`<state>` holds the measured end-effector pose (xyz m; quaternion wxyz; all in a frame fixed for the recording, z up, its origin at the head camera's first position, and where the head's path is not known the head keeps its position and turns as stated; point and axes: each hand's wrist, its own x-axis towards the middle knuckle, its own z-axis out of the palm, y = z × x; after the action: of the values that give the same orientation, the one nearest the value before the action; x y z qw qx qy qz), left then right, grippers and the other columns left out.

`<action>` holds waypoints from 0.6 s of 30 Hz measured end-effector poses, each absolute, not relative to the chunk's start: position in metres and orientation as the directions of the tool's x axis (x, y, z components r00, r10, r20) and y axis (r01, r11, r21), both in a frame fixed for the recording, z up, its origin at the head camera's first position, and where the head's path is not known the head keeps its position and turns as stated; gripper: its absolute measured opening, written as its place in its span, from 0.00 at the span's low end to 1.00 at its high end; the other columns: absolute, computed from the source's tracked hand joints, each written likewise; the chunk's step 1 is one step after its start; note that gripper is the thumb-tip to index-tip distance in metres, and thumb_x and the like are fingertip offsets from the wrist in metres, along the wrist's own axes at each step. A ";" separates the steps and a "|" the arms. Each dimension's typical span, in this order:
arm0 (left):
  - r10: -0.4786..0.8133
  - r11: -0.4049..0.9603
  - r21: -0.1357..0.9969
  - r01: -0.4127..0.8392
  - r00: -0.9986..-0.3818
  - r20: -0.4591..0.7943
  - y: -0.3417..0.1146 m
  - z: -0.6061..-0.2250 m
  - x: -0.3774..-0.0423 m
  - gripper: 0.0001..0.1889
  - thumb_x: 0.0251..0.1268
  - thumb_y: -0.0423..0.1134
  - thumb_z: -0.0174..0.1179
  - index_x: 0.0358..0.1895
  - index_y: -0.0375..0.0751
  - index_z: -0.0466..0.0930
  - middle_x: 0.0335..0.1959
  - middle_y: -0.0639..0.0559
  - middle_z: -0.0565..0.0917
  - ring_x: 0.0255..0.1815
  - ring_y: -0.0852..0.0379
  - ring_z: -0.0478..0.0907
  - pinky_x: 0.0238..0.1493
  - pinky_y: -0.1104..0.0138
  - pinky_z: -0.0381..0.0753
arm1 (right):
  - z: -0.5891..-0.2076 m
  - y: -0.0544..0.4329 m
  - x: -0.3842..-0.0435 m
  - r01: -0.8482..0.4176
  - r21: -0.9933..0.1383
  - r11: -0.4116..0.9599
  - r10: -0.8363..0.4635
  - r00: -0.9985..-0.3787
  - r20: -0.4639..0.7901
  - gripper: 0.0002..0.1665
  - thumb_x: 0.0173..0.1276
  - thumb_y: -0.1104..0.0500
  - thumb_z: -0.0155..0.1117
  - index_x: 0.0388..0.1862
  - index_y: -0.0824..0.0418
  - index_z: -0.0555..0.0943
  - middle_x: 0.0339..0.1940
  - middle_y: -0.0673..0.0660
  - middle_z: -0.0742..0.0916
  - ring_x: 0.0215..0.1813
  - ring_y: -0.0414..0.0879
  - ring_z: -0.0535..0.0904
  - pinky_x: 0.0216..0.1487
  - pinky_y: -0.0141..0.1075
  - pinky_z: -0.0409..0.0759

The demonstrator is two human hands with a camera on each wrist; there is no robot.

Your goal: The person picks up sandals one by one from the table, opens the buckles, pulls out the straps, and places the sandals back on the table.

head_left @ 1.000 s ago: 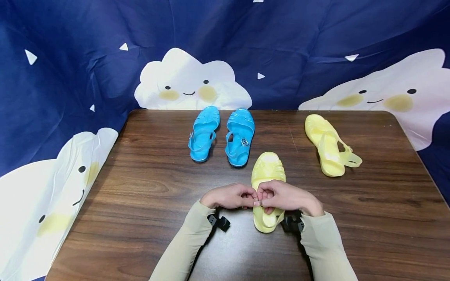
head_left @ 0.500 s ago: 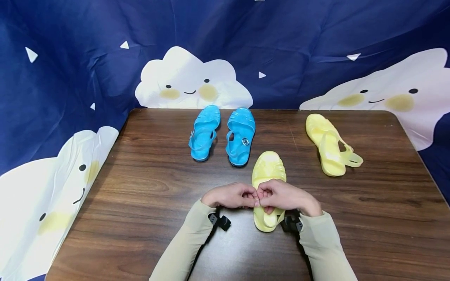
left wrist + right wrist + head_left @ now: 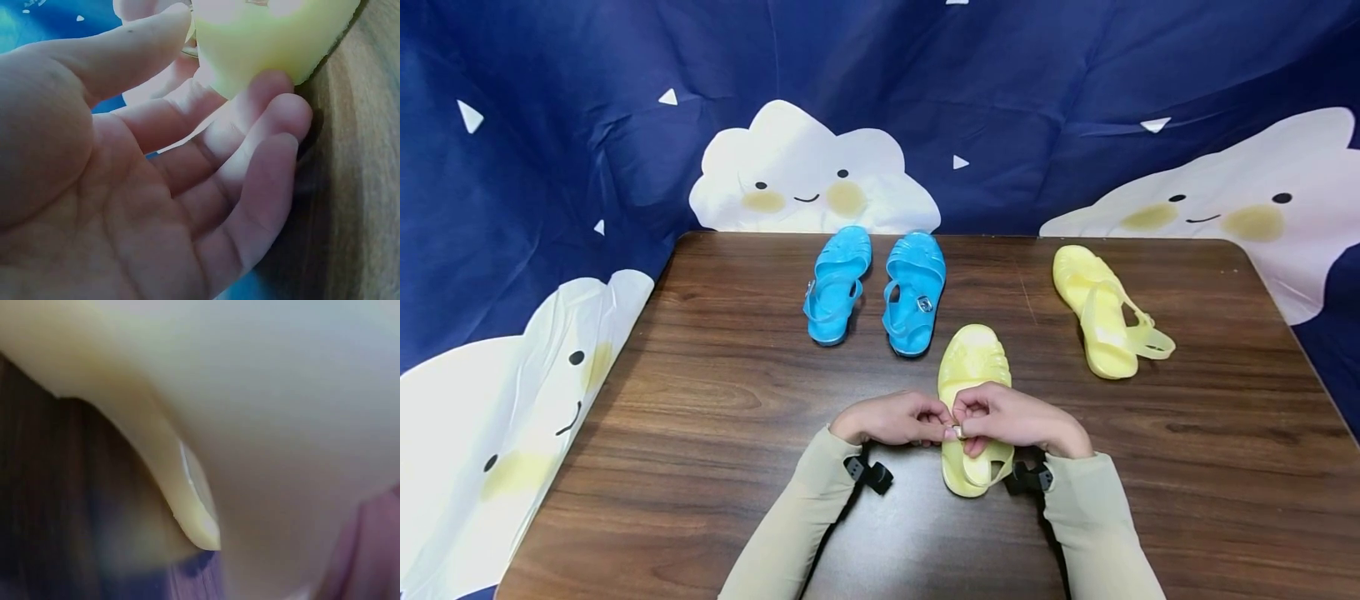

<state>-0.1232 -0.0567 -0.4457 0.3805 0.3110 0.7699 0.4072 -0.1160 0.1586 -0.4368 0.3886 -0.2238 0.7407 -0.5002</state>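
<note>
A yellow jelly sandal (image 3: 973, 358) lies toe away on the table in front of me. At its left side, my left hand (image 3: 898, 418) pinches the small metal buckle (image 3: 957, 432) of the ankle strap between thumb and forefinger. My right hand (image 3: 1017, 421) reaches over the sandal from the right and pinches the strap at the same buckle, its fingertips meeting the left ones. In the left wrist view, the left thumb (image 3: 131, 53) is by the buckle's edge, while the other fingers curl beside the sandal's side (image 3: 275, 47). Blurred yellow strap fills much of the right wrist view.
A second yellow sandal (image 3: 1105, 333) lies at the right with its strap spread loose. Two blue sandals (image 3: 833, 304) stand side by side near the back edge of the wooden table (image 3: 715, 375). A dark blue cloth with clouds (image 3: 1000, 83) hangs behind.
My right fingertips have shifted slightly right, and the buckle now shows between the two hands. The strap's loop at the heel has moved slightly right. The left hand stays almost still.
</note>
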 end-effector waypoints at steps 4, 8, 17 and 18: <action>0.787 0.472 0.871 0.136 -0.510 -0.347 -0.057 -0.446 -0.123 0.08 0.72 0.40 0.55 0.38 0.40 0.80 0.24 0.53 0.75 0.23 0.64 0.69 0.28 0.76 0.69 | -0.437 0.159 -0.116 0.062 -0.918 0.392 -0.726 -0.592 -0.350 0.04 0.66 0.67 0.53 0.33 0.68 0.74 0.26 0.55 0.84 0.29 0.44 0.83 0.35 0.36 0.84; 0.781 0.480 0.869 0.120 -0.509 -0.361 -0.058 -0.445 -0.123 0.09 0.72 0.40 0.54 0.36 0.40 0.80 0.23 0.52 0.75 0.23 0.63 0.69 0.27 0.75 0.69 | -0.437 0.159 -0.116 0.080 -0.923 0.375 -0.736 -0.579 -0.350 0.05 0.68 0.66 0.55 0.35 0.68 0.73 0.26 0.55 0.83 0.31 0.44 0.83 0.37 0.37 0.84; 0.770 0.490 0.865 0.108 -0.518 -0.372 -0.056 -0.444 -0.122 0.09 0.72 0.41 0.54 0.36 0.41 0.80 0.24 0.53 0.76 0.24 0.63 0.70 0.27 0.75 0.70 | -0.433 0.157 -0.115 0.056 -0.907 0.417 -0.719 -0.590 -0.367 0.07 0.68 0.63 0.58 0.35 0.68 0.74 0.25 0.55 0.83 0.30 0.44 0.82 0.34 0.34 0.83; 0.770 0.490 0.866 0.105 -0.519 -0.372 -0.056 -0.444 -0.122 0.09 0.72 0.41 0.54 0.37 0.41 0.80 0.24 0.53 0.76 0.24 0.63 0.70 0.27 0.75 0.70 | -0.433 0.157 -0.115 0.055 -0.904 0.424 -0.716 -0.592 -0.371 0.07 0.67 0.63 0.58 0.35 0.67 0.74 0.25 0.55 0.83 0.30 0.44 0.82 0.34 0.34 0.83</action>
<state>-0.1225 -0.0563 -0.4440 0.3987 0.2857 0.7654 0.4167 -0.1149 0.1569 -0.4330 0.3939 -0.2214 0.7461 -0.4890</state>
